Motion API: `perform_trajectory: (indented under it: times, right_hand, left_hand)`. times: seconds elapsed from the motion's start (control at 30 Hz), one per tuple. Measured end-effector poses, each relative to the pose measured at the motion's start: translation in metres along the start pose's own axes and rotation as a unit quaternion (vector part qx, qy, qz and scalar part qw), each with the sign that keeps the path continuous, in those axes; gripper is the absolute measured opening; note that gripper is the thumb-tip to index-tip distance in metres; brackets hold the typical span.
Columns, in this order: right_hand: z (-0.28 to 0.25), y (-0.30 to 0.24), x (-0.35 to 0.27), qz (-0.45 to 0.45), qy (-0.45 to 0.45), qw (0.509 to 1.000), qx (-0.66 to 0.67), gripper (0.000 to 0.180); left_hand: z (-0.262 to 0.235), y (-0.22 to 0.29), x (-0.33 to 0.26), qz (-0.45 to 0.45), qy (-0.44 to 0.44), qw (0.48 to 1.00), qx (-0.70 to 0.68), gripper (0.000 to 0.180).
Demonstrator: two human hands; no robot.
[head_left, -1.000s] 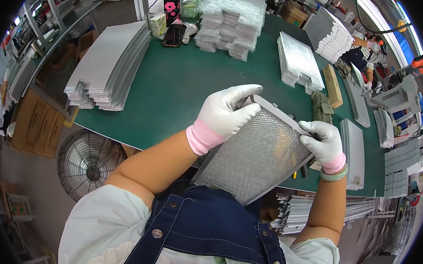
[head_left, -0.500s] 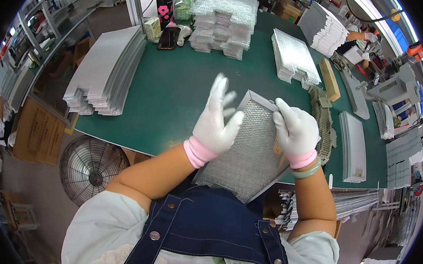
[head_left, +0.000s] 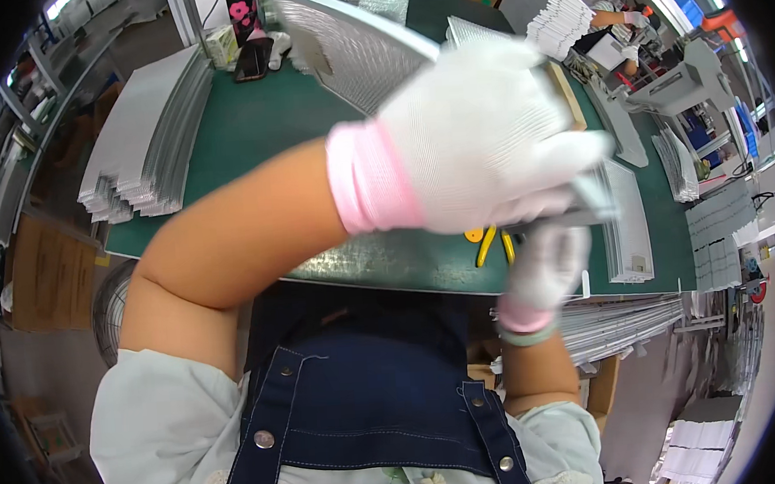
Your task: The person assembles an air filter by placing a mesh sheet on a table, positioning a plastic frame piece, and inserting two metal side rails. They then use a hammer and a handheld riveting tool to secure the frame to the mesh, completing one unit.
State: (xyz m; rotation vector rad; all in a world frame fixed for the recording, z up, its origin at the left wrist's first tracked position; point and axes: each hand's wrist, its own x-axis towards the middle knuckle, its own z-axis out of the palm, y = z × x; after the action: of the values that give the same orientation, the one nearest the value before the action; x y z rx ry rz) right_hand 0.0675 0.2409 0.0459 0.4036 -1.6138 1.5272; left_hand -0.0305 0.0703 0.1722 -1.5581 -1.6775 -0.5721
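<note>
A silver mesh panel with a metal frame (head_left: 340, 45) is raised on its edge above the green table, slanting from the far left toward my right hand. My left hand (head_left: 479, 139), in a white glove with a pink cuff, reaches across it with fingers closed on its frame. The hand hides much of the panel. Close below the panel's near corner is my right hand (head_left: 544, 268), gloved too; its fingers are curled but smeared by motion, so its hold is unclear. Yellow-handled pliers (head_left: 487, 246) lie on the table beneath the panel, beside the right hand.
A stack of silver-grey sheets (head_left: 137, 137) stands at the left, near a phone (head_left: 253, 59). Framed panels (head_left: 626, 227) and a wooden block (head_left: 565, 94) are at the right. Beyond them is a co-worker's gloved hand (head_left: 636, 19). A floor fan (head_left: 111, 317) stands left of the table.
The panel has been lifted from the table's near edge and tipped up. My left hand has moved right and closed on it; my right hand has moved lower. The pliers have come into view.
</note>
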Motion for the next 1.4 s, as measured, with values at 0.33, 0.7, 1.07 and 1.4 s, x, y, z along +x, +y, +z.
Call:
perform_trajectory:
  times: [0.33,0.7,1.07,1.4]
  right_hand:
    - [-0.099,0.124,0.008,0.169,-0.167,0.653,-0.719,0.039]
    - [-0.096,0.136,0.027,0.169,-0.264,0.745,-0.588,0.029]
    - [-0.056,-0.062,0.097,-0.183,-0.427,0.770,-0.437,0.050]
    - [-0.050,-0.115,0.104,-0.132,-0.302,0.829,-0.451,0.054]
  left_hand:
    - [0.075,0.021,-0.086,-0.180,0.056,0.981,-0.054,0.051]
    - [0.064,0.021,-0.086,-0.202,-0.077,0.974,-0.061,0.042]
    - [0.070,0.024,-0.095,-0.239,-0.002,0.969,-0.066,0.044]
    - [0.075,0.025,-0.098,-0.231,0.033,0.971,-0.058,0.042]
